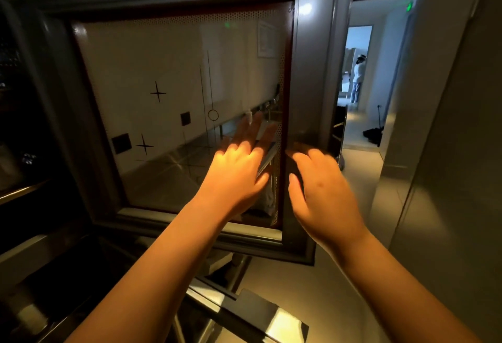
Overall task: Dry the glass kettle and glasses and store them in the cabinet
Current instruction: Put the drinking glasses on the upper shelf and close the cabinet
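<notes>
A grey-framed cabinet door (312, 70) with a glass pane (168, 76) printed with black stars and squares fills the view, swung partly out. My left hand (239, 163) lies flat against the pane near its right edge, fingers straight. My right hand (317, 179) curls its fingers round the door's right frame edge. The cabinet's dark inside (16, 125) shows at the left. No kettle or glasses can be made out.
A dark counter (68, 288) runs below the door, with a shiny metal block (271, 318) at its front. To the right is a light wall (448, 152) and an open doorway (358, 84) where a person (357, 79) stands far off.
</notes>
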Motion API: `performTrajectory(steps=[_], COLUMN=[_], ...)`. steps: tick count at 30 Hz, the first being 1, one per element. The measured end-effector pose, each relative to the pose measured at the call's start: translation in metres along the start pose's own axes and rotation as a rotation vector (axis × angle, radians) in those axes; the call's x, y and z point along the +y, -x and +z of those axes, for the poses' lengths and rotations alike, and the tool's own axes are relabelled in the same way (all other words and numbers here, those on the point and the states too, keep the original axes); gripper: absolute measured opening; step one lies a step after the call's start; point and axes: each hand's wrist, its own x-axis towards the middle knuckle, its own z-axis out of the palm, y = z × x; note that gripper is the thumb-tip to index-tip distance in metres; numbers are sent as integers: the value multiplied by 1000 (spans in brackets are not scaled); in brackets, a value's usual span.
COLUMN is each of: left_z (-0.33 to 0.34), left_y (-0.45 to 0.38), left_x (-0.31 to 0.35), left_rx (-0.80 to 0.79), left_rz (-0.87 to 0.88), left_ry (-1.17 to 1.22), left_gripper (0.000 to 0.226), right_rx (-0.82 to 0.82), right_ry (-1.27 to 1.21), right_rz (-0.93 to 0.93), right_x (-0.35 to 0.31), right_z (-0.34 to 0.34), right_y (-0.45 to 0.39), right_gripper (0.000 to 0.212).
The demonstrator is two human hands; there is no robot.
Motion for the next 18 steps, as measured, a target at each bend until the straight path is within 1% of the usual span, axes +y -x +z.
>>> performTrajectory(steps=[1,2,6,9,11,15,18], left_z=[-5,-9,-23,-31,-32,-27,-27], left_y=[-1,-2,-2,-4,-6,-12,-14], left_x=[5,10,32,51,61,69,71], left_rx=[18,40,154,206,198,168,164], left_rz=[8,27,142,228,256,335,371], left_ry=[-12,-17,32,8,-35,-155,-224], left_gripper=[60,59,74,72,66,59,57], right_rx=[23,51,164,176,141,-18,-87], right_ry=[-2,-10,-87,-88,-64,-56,-57], right_rz=[0,1,32,95,114,160,174], right_x=[3,6,23,32,36,44,48], right_z=[-4,-9,-25,-31,-33,-33,-29], right_y=[0,0,2,4,5,9,15], right_gripper=[29,29,25,26,24,16,14])
